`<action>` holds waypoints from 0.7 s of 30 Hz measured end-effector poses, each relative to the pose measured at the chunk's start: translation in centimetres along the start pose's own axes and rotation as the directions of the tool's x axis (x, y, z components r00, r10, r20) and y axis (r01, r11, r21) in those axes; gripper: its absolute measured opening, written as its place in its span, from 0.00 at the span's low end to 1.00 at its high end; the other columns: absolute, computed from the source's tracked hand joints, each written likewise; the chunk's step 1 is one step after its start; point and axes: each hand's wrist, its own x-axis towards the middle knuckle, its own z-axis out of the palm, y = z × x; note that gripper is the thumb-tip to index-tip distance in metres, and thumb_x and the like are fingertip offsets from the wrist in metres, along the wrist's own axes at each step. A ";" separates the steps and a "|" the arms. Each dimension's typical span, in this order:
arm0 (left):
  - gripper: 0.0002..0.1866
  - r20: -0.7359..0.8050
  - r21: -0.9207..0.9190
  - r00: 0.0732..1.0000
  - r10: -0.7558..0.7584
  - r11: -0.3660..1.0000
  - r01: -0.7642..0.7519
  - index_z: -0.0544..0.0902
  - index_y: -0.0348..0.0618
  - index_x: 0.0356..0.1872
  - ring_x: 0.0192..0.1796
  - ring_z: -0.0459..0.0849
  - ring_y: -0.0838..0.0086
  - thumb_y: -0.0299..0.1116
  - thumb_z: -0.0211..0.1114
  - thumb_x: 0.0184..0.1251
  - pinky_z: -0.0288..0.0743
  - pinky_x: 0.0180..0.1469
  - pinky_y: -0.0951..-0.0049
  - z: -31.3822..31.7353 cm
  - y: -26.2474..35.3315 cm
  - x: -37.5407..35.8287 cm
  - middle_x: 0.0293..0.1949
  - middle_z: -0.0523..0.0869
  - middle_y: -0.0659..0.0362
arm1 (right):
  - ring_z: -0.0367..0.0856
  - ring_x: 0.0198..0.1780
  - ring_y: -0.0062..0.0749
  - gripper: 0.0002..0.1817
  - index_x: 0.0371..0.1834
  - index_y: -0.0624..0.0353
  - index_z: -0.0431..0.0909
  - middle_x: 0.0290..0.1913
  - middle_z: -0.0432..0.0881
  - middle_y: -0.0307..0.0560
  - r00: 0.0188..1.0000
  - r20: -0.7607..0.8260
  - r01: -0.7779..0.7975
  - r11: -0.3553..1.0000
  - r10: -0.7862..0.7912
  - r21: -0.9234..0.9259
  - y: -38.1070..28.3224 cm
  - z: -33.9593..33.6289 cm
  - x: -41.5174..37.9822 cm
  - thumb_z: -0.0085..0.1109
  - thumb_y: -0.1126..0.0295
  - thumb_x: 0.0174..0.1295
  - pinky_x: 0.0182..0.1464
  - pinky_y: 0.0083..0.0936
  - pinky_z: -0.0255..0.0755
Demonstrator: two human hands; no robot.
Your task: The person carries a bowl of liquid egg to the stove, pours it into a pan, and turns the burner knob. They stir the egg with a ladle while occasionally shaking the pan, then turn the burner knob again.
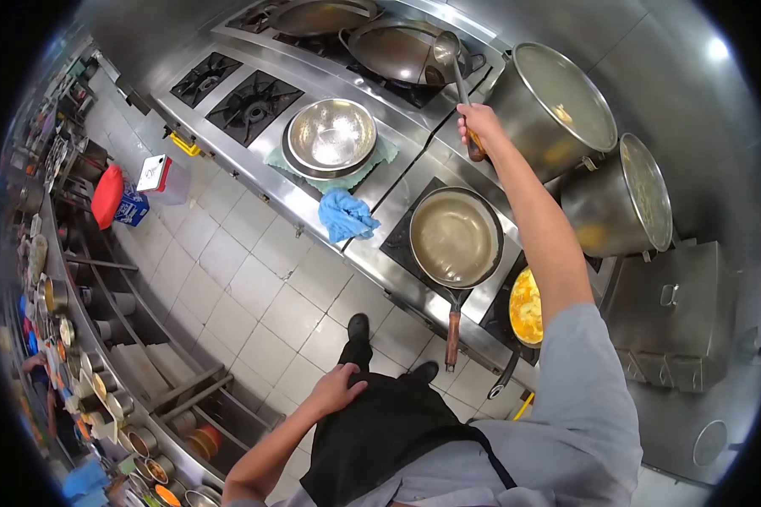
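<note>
My right hand (480, 127) is wrapped round the wooden-ended handle of a metal ladle (446, 49). The ladle's bowl hangs over the right side of a covered-looking wok (402, 52) at the back of the stove. Below my right forearm, a frying pan (455, 237) with a wooden handle sits on a burner, its inside glossy. Partly hidden by my arm, a second pan (526, 308) holds yellow egg-like food. My left hand (336, 390) lies against the black apron (372, 431), thumb apart from the fingers, holding nothing that I can see.
Two tall stockpots (558, 97) of liquid stand at the right. A metal bowl (331, 135) rests on a green cloth, with a blue cloth (347, 215) beside it at the stove's front edge. Behind, a crowded counter (101, 338) runs along the left.
</note>
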 end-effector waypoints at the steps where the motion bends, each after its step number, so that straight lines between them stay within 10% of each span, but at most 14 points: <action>1: 0.24 0.010 -0.013 0.999 -0.039 0.999 0.039 0.76 0.44 0.55 0.54 0.80 0.49 0.50 0.63 0.67 0.74 0.57 0.56 -0.3 -0.4 -0.1 0.50 0.81 0.45 | 0.70 0.18 0.21 0.10 0.37 0.56 0.68 0.23 0.73 0.37 1.000 -0.006 -0.003 1.000 0.003 0.002 0.0 0.2 0.1 0.55 0.64 0.70 0.17 0.23 0.68; 16: 0.24 -0.044 -0.040 0.998 0.048 0.998 -0.050 0.75 0.44 0.55 0.53 0.81 0.50 0.49 0.64 0.67 0.74 0.56 0.57 -0.9 -0.8 0.2 0.49 0.81 0.44 | 0.67 0.17 0.17 0.09 0.40 0.59 0.72 0.22 0.71 0.34 0.977 0.184 -0.145 0.969 0.109 0.198 0.0 -0.4 0.2 0.54 0.64 0.71 0.17 0.18 0.66; 21: 0.24 -0.044 -0.075 0.998 0.054 0.996 -0.057 0.75 0.43 0.55 0.52 0.82 0.50 0.49 0.64 0.67 0.75 0.55 0.57 -0.7 -0.6 -0.3 0.50 0.81 0.44 | 0.66 0.18 0.17 0.11 0.45 0.62 0.69 0.22 0.68 0.34 0.824 0.559 -0.511 0.544 0.089 0.666 -1.1 -1.6 -0.5 0.47 0.64 0.74 0.18 0.17 0.63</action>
